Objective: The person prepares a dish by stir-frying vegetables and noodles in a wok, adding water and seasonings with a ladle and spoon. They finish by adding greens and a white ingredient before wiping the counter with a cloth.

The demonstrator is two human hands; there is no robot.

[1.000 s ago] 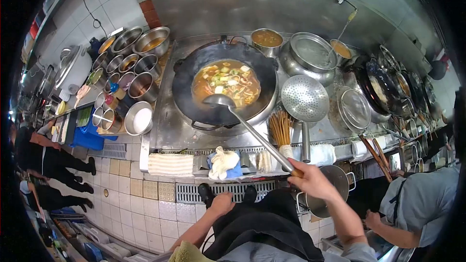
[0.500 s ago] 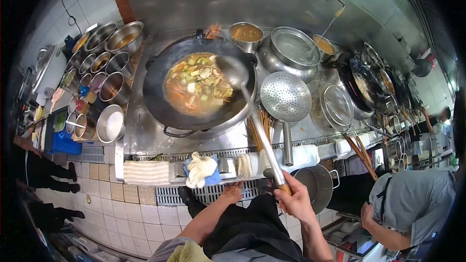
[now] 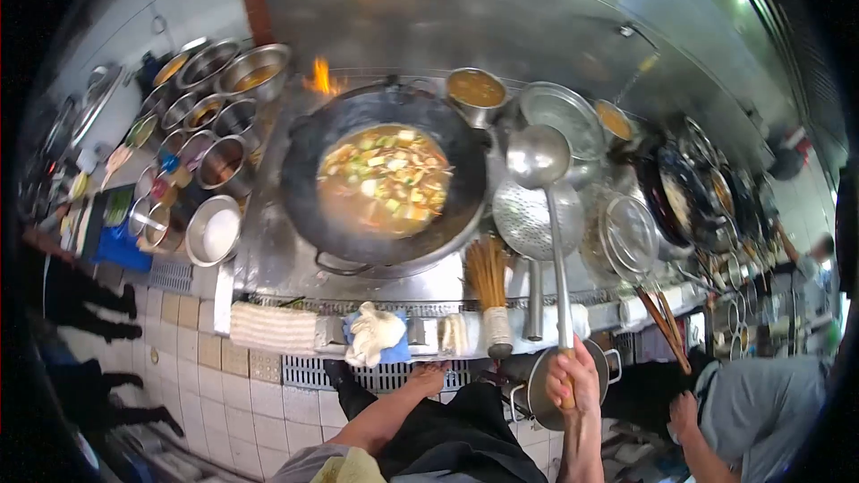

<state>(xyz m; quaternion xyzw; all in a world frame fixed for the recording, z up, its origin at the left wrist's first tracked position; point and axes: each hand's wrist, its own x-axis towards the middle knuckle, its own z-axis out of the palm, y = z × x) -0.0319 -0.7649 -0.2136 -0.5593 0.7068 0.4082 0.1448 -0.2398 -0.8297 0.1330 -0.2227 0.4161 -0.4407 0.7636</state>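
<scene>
The right hand (image 3: 573, 380) clenches the ladle (image 3: 538, 156) lifted right of the wok (image 3: 385, 179) (soup simmering), left hand (image 3: 428, 379) empty near the worktop's (image 3: 277, 250) edge.

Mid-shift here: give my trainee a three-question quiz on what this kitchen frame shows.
1. True or false: the ladle bowl sits inside the wok.
2. Which hand grips the ladle handle? A) left hand B) right hand
3. Fill in: a flame shows at the wok's back-____ rim.

Key: 1 false, it is held right of the wok, over the perforated skimmer. 2 B; the left hand hangs open. 3 left.
</scene>
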